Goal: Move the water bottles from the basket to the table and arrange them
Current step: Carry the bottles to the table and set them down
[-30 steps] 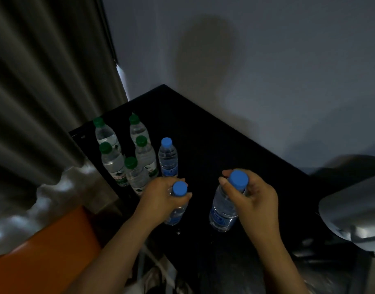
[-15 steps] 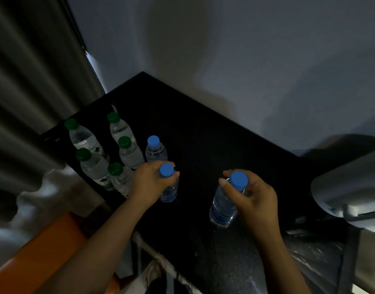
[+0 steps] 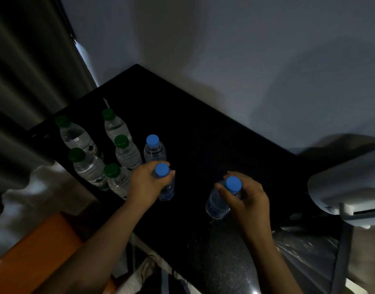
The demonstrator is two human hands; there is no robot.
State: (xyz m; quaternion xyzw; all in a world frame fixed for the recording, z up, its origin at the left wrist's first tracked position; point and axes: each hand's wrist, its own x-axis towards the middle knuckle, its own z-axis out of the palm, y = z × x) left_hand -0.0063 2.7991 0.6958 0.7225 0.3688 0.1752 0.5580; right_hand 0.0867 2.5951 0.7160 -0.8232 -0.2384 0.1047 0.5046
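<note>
Now the left hand [image 3: 147, 183] gripped a blue-capped bottle [image 3: 167, 188] by its neck, upright on the black table [image 3: 203, 134] (green-capped bottles [image 3: 127, 153] clustered at ten o'clock). The right hand [image 3: 250, 198] curled round a second bottle [image 3: 217, 204], tilted, at three o'clock from the first.

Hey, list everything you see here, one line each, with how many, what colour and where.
Table: one, black, centre of view.
Green-capped bottles: five, clear with green caps, clustered upright at the left end.
Free blue-capped bottle: one, clear, upright just right of the cluster.
Left-held bottle: one, blue cap, upright, nearer than the free one.
Right-held bottle: one, blue cap, tilted, apart to the right.
Curtain: one, grey, far left.
Wall: one, pale grey, behind.
Orange surface: one, lower left.
Bulky object: one, whitish, right edge, unidentifiable.
Left hand: one, grips its bottle below the cap.
Right hand: one, grips its bottle below the cap.
</note>
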